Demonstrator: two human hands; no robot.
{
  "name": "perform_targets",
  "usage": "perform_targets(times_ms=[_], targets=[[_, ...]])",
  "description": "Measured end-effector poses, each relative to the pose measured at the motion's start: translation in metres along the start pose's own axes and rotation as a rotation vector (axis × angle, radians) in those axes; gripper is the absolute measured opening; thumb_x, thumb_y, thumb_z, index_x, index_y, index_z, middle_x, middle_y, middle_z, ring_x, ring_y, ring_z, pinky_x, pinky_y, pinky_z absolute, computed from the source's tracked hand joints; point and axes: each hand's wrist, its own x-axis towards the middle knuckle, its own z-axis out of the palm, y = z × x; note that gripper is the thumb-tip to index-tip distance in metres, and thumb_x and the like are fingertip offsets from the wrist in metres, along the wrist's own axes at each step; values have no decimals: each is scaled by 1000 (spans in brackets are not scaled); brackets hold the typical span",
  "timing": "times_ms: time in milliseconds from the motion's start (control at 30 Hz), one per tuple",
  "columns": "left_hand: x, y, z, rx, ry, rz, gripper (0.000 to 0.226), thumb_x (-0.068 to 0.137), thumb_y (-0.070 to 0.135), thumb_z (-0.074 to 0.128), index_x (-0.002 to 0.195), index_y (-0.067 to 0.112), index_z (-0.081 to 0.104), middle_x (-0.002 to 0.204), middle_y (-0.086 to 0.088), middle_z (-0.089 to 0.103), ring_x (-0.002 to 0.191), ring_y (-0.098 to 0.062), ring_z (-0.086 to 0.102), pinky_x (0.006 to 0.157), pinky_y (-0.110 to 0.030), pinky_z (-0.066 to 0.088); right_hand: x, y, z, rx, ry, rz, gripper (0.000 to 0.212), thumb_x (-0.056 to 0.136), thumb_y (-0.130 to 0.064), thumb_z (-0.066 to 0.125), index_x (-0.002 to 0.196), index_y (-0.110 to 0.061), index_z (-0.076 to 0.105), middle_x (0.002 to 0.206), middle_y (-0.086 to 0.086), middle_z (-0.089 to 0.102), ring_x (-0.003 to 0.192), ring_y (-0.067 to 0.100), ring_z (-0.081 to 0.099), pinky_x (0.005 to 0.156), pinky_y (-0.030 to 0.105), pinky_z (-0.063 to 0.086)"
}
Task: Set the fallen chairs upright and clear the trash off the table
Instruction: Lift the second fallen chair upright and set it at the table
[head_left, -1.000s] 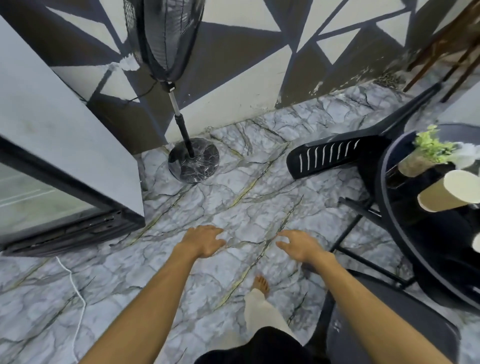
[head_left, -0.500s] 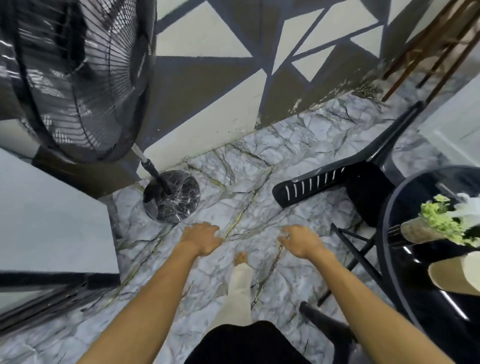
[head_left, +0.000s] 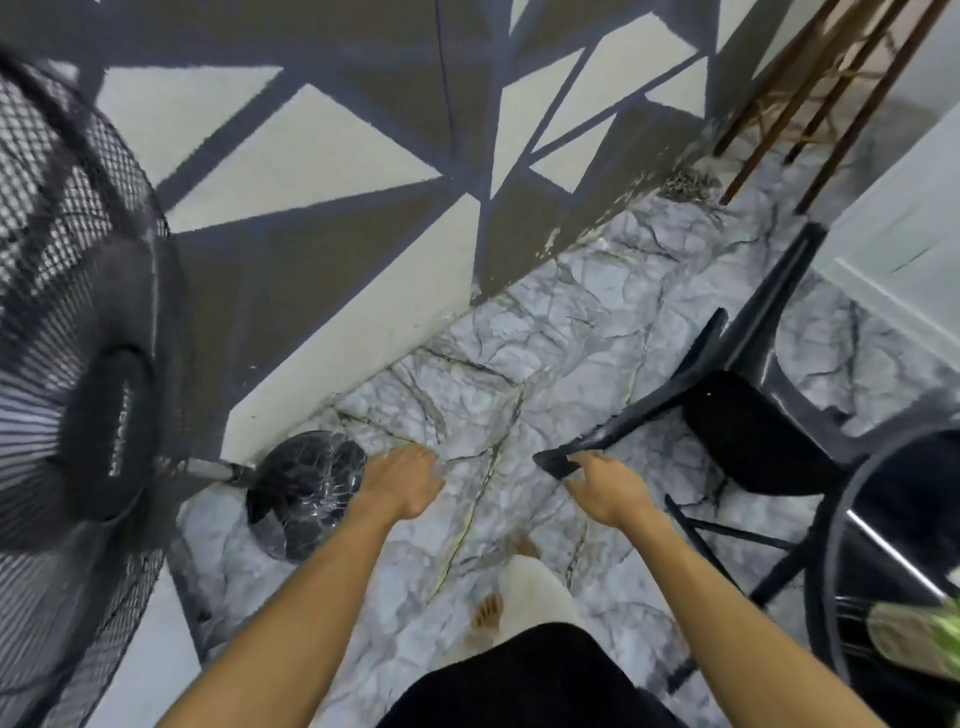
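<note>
Beside the fan (head_left: 78, 389), the left hand (head_left: 402, 480) hovers, fingers loosely spread and holding nothing. The right hand (head_left: 605, 488), fingers spread, reaches the backrest of the fallen chair (head_left: 737, 415). Nothing looks righted yet, and blurred trash (head_left: 906, 644) sits on the counter (head_left: 829, 571).

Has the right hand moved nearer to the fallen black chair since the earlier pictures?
Yes. The right hand has moved forward toward the fallen black chair; earlier it was well short of the backrest, now its fingertips reach its edge.

Marbled grey floor (head_left: 571, 338), geometric painted wall (head_left: 311, 156), black pedestal fan (head_left: 78, 364), perhaps wooden legs (head_left: 779, 104)
</note>
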Motion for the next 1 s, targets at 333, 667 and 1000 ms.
perform_targets(times_ms=[333, 667, 1000], targets=[[149, 0, -132, 145, -83, 75, 55, 99, 50, 33, 148, 24, 40, 155, -6, 38, 139, -28, 38, 111, -45, 29, 119, 8, -92, 163, -8, 118, 57, 97, -46, 46, 146, -19, 38, 148, 11, 44, 131, 34, 46, 106, 50, 40], [279, 47, -270, 265, -38, 243, 51, 99, 49, 34, 143, 25, 44, 150, -4, 44, 134, -29, 44, 107, -43, 33, 211, 18, -198, 198, 35, 224, 57, 99, -49, 41, 148, -21, 35, 155, 8, 34, 136, 34, 41, 105, 53, 38], [421, 125, -384, 560, -70, 527, 54, 100, 47, 36, 147, 23, 40, 155, -4, 38, 138, -29, 40, 110, -45, 31, 273, 49, -256, 437, 127, 536, 55, 99, -46, 41, 148, -21, 34, 153, 8, 37, 136, 33, 39, 106, 53, 34]])
